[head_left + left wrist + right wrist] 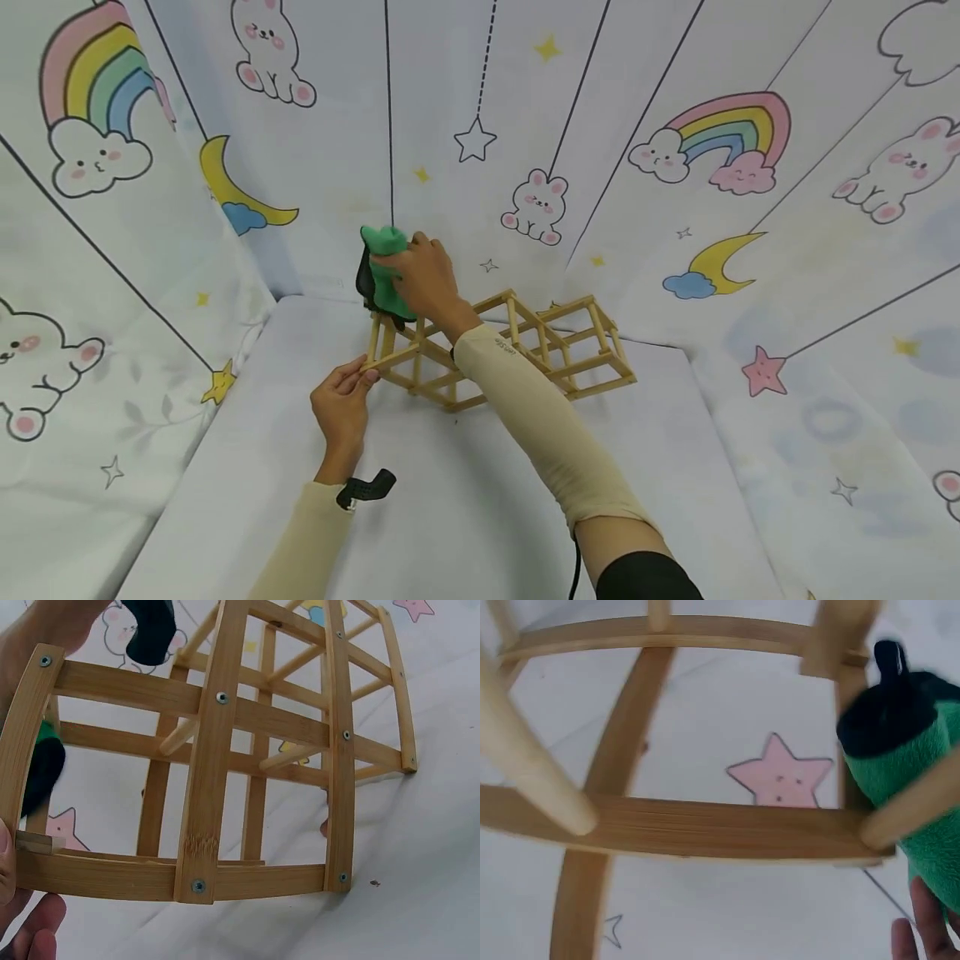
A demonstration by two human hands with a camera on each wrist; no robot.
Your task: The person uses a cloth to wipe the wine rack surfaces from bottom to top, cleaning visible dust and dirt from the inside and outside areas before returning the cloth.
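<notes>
A slatted rack of light wood [206, 787], its bars joined with screws, stands on the white surface in the head view. My left hand [342, 408] grips its near left corner, thumb and fingers on the bar. Bunched in my right hand [426, 273] is a green towelling cloth [384, 242] with black parts, against the rack's far left end. In the right wrist view the cloth [900, 769] shows a black end with a small loop, and right fingertips [928, 915] show below it. Part of the cloth is hidden by rack bars.
The white tabletop [442, 517] spreads under and in front of the rack. Behind and at both sides hang white sheets [450, 75] printed with rabbits, stars, moons and rainbows. A black wrist device [367, 487] sits on the left wrist, and a black cable [576, 571] runs by the right forearm.
</notes>
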